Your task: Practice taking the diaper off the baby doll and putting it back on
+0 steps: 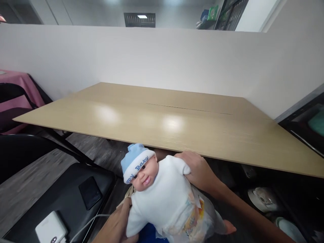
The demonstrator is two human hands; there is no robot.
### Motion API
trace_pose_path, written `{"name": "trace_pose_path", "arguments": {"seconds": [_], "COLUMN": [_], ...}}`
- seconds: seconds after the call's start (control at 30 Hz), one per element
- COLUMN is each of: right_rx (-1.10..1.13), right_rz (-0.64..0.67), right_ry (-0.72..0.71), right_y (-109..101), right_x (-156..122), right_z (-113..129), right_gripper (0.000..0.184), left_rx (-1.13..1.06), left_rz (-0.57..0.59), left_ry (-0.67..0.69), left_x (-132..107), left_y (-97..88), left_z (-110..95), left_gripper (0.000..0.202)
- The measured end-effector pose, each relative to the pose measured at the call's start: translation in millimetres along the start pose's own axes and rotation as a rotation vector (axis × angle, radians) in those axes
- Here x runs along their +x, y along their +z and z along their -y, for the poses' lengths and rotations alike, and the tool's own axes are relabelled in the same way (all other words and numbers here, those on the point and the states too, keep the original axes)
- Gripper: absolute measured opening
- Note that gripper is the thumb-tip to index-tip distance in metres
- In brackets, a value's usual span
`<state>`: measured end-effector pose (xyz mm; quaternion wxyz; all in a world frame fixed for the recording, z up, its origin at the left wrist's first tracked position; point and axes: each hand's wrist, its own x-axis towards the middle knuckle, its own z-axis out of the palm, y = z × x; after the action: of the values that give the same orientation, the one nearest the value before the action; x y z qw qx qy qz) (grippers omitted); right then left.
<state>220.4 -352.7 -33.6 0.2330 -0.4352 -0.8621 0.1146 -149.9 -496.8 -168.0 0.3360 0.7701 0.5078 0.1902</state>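
Between left hand [120, 219] and right hand [198, 170], both closed on its arms [136, 216], leans a doll [164, 195]

Looks like office or shared workroom; exact kind cannot tell. Signs: wide wood-coloured desk [177, 116] along white half-height wall [152, 57], black chair [63, 195] near it, pink cloth [20, 79] at left, grey floor [22, 195], more room visible above wall.

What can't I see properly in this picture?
All in the head view:
Baby doll: its back is hidden by its own body.
Blue hat: the lettering's start curves out of sight.
Blue thing underneath: mostly covered by the doll, cut off by the bottom edge.
White device: cut off by the bottom edge.
Green package: too small and blurred to read.
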Motion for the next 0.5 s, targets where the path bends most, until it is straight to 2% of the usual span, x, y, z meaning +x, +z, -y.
{"name": "trace_pose_path", "arguments": {"seconds": [0.1, 0.2, 0.27, 0.37, 0.43, 0.5], "right_rx": [0.034, 0.115, 0.165, 0.215, 0.230, 0.242], "right_rz": [0.037, 0.119, 0.167, 0.189, 0.162, 0.111], "right_ry": [0.049, 0.086, 0.128, 0.188, 0.218, 0.243], "right_y": [26.4, 55.6, 76.6, 104.1, 113.7, 113.1], "right_x": [3.5, 9.7, 12.4, 10.7, 4.3, -6.7], "right_z": [-6.3, -23.4, -37.9, -57.7, -65.8, -68.6], "right_gripper": [0.030, 0.030, 0.028, 0.028, 0.036, 0.040], "left_rx": [-0.009, -0.030, -0.022, 0.049, 0.144, 0.248], "left_rz": [0.023, 0.044, 0.062, 0.112, 0.181, 0.268], "left_ry": [-0.062, -0.163, -0.197, -0.233, -0.268, -0.290], "left_x": [-0.3, 0.8, 0.4, -0.1, -0.3, -1.1], "left_y": [13.6, 17.5, 13.3, 1.4, -8.4, -20.2], "left_z": [11.6, 10.1, 6.3, 1.8, -0.5, -4.9], "left_gripper": [0.105, 0.084, 0.070, 0.067, 0.070, 0.070]}}
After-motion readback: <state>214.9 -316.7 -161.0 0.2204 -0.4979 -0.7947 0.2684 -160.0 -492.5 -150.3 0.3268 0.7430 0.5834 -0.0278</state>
